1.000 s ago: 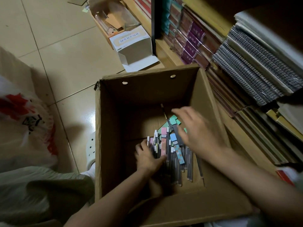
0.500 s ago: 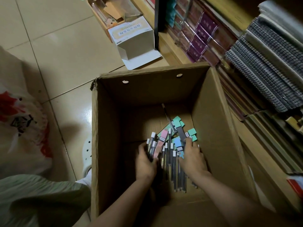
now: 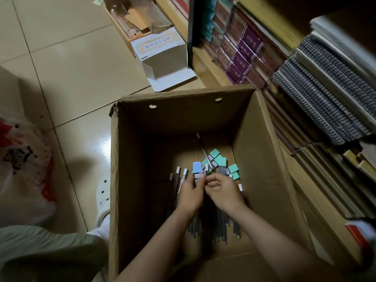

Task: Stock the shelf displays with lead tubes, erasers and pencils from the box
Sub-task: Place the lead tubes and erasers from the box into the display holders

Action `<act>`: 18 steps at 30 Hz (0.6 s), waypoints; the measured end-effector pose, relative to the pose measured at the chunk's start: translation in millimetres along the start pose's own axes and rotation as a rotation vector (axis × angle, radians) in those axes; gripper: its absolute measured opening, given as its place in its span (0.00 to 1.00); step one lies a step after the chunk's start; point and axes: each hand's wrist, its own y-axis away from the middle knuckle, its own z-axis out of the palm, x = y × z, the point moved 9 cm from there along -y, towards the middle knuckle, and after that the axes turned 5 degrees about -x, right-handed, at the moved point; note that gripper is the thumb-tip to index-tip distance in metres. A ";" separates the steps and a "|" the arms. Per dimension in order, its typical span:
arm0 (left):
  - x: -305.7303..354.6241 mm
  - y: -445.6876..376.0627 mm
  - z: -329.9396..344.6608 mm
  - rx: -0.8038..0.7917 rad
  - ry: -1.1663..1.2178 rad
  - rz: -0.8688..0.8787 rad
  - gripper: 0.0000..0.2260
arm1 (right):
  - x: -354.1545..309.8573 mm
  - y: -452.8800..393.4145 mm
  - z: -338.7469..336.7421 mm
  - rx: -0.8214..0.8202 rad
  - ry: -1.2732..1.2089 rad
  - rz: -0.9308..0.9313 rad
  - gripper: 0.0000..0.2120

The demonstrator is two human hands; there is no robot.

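Observation:
An open cardboard box (image 3: 262, 143) stands on the floor with a pile of lead tubes (image 3: 221, 226), green erasers (image 3: 233, 168) and a dark pencil (image 3: 203, 148) on its bottom. Both my hands are down inside it, pressed together over the pile. My left hand (image 3: 190, 195) is closed around a bundle of white-capped lead tubes (image 3: 180, 180), with a blue eraser (image 3: 197, 168) at its fingertips. My right hand (image 3: 222, 192) curls its fingers on the same bundle from the right. The tubes' lower ends are hidden under my hands and wrists.
Shelves (image 3: 205, 64) of notebooks and books run along the right, touching the box. A small white carton (image 3: 162, 55) lies open on the tiled floor behind the box, beside a tray (image 3: 132, 21). A plastic bag (image 3: 22, 165) and my white shoe (image 3: 102, 200) are at left.
My right hand came down from above the pile and closed in toward my left hand. Both hands now meet over the gathered tubes, and the loose tubes are drawn into a tighter bundle.

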 end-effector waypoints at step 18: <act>-12.4 -7.5 -30.7 0.324 -0.720 -0.092 0.16 | 25.8 -10.7 -35.8 0.275 0.120 0.169 0.19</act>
